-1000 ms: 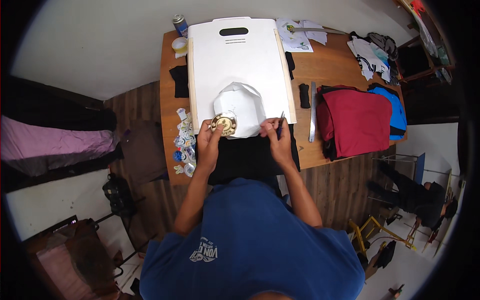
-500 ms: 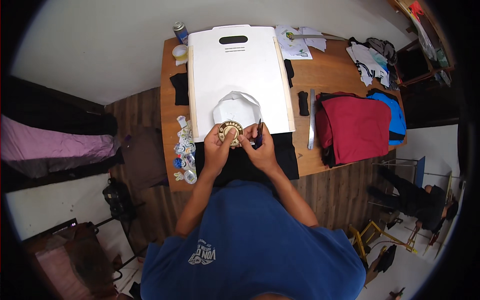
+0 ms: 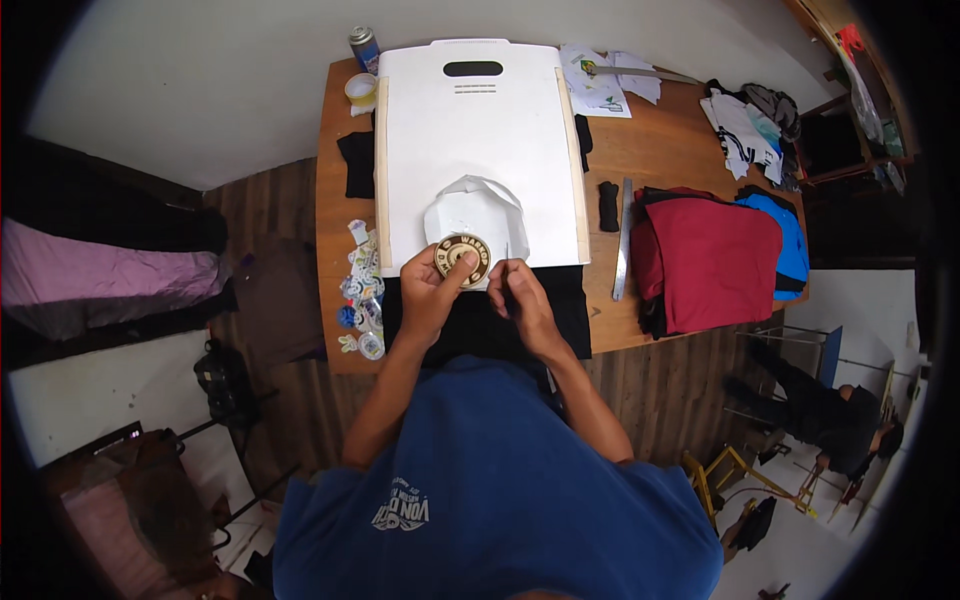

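My left hand [image 3: 427, 298] pinches a round brown-and-cream sticker or patch [image 3: 446, 262], the thumb lying across its face. Close by on the right, my right hand [image 3: 530, 308] has its fingers curled around what looks like small dark scissors, mostly hidden by the fingers. Just beyond both hands, a white paper tray with folded-up sides [image 3: 510, 218] rests on a large white board [image 3: 480, 135] that has a slot handle. Black fabric [image 3: 560, 310] shows under the board's near edge.
Loose stickers [image 3: 362, 285] line the table's left edge. At the back left stand a spray can [image 3: 364, 48] and a tape roll [image 3: 360, 90]. A metal ruler [image 3: 622, 240] and folded red cloth [image 3: 705, 260] lie to the right. Another person [image 3: 845, 425] is at far right.
My right hand has drawn slightly away from the round piece and turned, so the dark tool shows less. My left hand keeps the piece, now turned a little and shifted left.
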The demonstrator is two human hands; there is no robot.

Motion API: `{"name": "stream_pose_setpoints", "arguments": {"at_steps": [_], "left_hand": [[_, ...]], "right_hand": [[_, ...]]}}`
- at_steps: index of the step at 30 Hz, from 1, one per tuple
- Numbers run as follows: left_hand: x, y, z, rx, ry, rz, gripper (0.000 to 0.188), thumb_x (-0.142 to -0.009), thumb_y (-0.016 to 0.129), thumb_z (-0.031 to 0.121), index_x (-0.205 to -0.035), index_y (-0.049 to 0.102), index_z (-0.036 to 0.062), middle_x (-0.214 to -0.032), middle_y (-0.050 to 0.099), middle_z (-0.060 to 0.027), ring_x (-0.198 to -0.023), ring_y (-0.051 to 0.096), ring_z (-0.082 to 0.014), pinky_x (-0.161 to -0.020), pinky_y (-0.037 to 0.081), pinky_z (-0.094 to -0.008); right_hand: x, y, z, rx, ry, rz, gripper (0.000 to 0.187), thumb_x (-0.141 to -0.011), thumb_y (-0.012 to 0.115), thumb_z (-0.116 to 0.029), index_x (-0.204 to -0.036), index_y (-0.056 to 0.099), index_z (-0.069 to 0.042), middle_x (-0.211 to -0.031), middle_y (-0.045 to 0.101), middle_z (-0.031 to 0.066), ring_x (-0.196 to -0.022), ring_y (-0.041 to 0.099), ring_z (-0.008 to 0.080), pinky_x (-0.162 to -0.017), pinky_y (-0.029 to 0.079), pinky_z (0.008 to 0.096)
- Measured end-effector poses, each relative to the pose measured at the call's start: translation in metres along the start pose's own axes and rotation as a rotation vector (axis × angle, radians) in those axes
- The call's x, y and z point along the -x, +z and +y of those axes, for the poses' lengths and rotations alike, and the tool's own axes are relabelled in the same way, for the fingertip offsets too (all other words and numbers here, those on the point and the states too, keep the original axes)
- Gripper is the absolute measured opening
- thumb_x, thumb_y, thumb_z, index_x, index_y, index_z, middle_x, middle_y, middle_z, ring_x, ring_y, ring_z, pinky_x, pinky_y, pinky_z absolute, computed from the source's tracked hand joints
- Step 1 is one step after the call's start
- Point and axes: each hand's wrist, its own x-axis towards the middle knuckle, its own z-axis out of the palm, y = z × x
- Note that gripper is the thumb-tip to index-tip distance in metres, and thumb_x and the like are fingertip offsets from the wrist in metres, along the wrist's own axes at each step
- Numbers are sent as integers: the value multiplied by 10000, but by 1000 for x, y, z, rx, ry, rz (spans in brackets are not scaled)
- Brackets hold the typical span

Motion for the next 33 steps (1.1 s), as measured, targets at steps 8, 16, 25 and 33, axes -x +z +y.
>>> {"name": "stream_pose_setpoints", "arguments": {"at_steps": [8, 16, 25, 33], "left_hand": [[0, 9, 5, -28, -38, 65, 121, -873, 625, 119, -929, 607, 13, -745, 609, 0, -573, 488, -22, -479, 358, -168], [-2, 7, 1, -53, 104, 38, 132, -899, 596, 140, -909, 615, 10, -714, 593, 11, -548, 457, -11, -465, 342, -164], [-1, 13, 3, -50, 160, -1, 159, -911, 578, 135, -942, 612, -17, -774, 614, -6, -629, 509, -27, -544, 395, -171], [0, 7, -11, -51, 119, -41, 173, -910, 568, 93, -986, 606, -57, -855, 638, -45, -749, 578, -62, -656, 464, -190]], "right_hand": [[8, 7, 2, -66, 148, 129, 352, -1005, 348, -292, -1161, 476, -4, -614, 348, -27, -511, 299, 49, -467, 267, 199], [6, 1, 17, -91, 96, 115, 353, -1001, 348, -315, -1118, 480, -9, -589, 307, -30, -492, 277, 60, -462, 258, 209], [7, 6, 7, 82, 73, 100, 314, -1005, 317, -325, -905, 451, -60, -588, 322, -27, -501, 292, 63, -472, 261, 214], [-15, 12, 3, 287, -45, 327, 316, -843, 651, -58, -812, 339, -101, -743, 431, -8, -575, 393, 35, -505, 353, 177]]}}
